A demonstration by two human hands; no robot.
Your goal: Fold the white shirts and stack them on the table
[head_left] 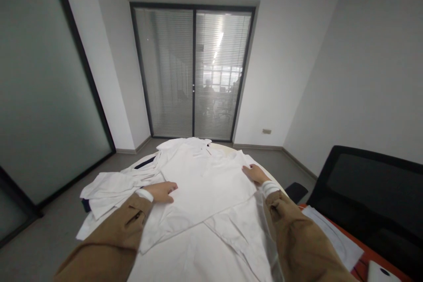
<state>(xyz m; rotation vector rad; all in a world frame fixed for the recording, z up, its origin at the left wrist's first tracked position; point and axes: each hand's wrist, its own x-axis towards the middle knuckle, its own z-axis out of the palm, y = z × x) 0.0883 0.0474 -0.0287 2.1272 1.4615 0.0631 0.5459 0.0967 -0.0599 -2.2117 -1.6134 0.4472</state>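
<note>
Both hands are on a white, collared-looking fabric garment, spread roughly flat between them, lower edge running aslant. Left hand: thumb and fingers parted, moderately wide, at the garment's left side; no clear pinch on cloth. Right hand: fingers curled in, narrow, at the garment's right edge; can't tell if cloth is pinched or just touched. More white cloth nearer the wearer, below both hands, partly under the garment. Loose heap of white garments left of the left hand, dark navy fabric peeking out at its edge. Pale, round-edged table shows beyond the garment, ahead of the right hand.

Handling, my judgement: keep both hands level and pull evenly outward, light tension only, so the slanted lower edge comes straight. Flat fingertips should smooth better than a pinch, which would likely pucker thin cloth. Work from between the hands outward. Watch the layer below: white on white, easy to catch two at once, so lift only the top edge. Left hand should stay clear of the heap beside it, or sleeves may drag along. Brown coat sleeves hang low behind the hands; forearms up a little would avoid rumpling the near cloth.
</note>
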